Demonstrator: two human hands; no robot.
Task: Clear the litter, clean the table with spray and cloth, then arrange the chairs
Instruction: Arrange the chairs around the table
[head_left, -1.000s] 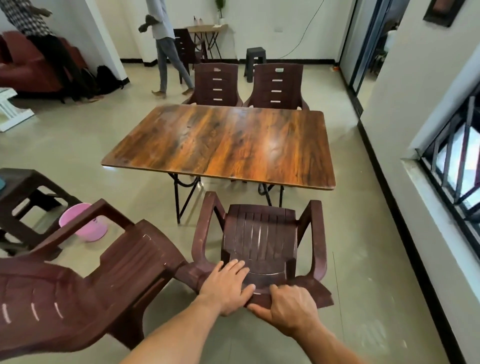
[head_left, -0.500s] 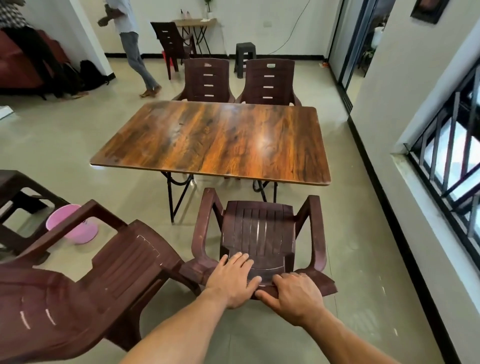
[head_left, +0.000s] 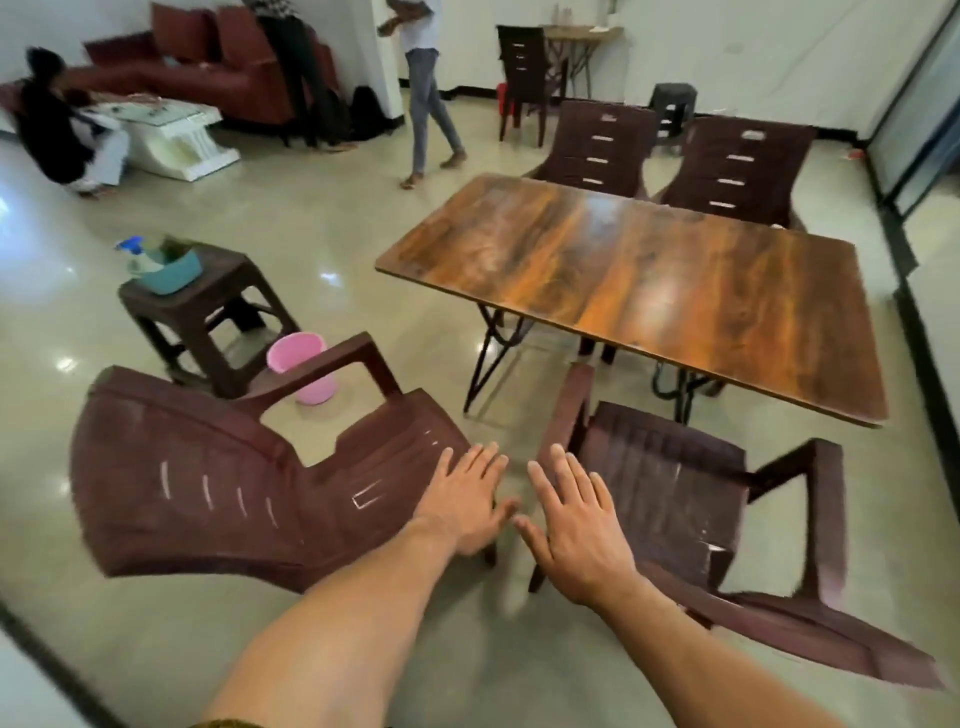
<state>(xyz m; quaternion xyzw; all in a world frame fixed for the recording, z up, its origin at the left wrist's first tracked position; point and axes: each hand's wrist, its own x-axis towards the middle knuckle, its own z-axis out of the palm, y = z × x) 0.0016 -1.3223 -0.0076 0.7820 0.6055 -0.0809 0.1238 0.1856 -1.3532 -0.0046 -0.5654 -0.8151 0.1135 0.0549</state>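
Head view: your left hand (head_left: 470, 501) and right hand (head_left: 574, 525) hover flat, fingers spread, gripping nothing, between the skewed left chair (head_left: 249, 467) and right chair (head_left: 691, 499) near the table (head_left: 649, 280). Grab carelessly and the chairs' arms may clash.

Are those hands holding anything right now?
Nothing. The left hand and right hand are open with fingers spread, between the two near chairs.

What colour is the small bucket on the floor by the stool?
Pink; the bucket shows plainly in the head view, beside the brown stool.
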